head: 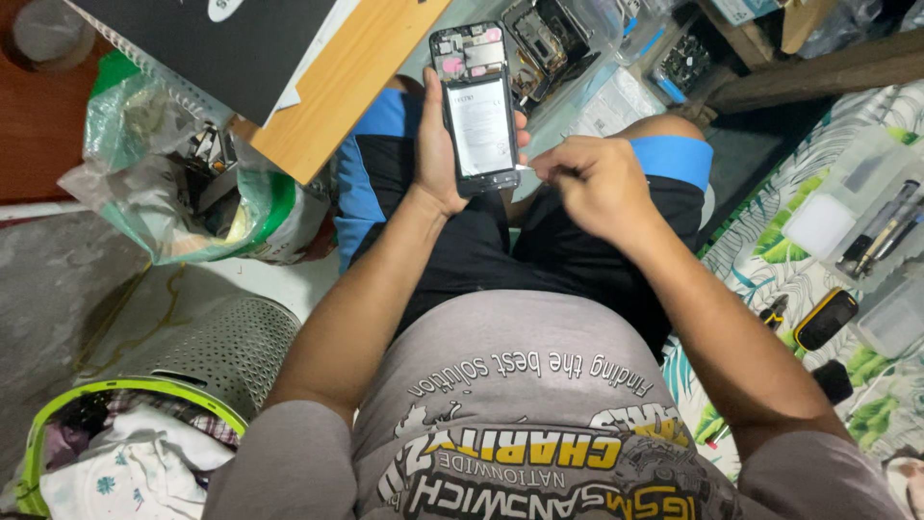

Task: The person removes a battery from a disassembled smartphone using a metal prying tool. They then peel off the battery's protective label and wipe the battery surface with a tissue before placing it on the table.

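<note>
Left hand (438, 159) gripped opened phone (478, 108), back cover off | right hand (597, 183) pinched thin tool (525, 168) at phone's lower edge | above lap

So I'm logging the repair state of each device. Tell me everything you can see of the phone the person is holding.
The phone is a slim dark slab with its back cover off. A large pale battery fills most of the body; above it sits exposed circuitry with pinkish parts. It stands nearly upright in the picture, held over the lap. The left hand grips it from the side, and the right hand brings a thin tool to its lower right edge.
</note>
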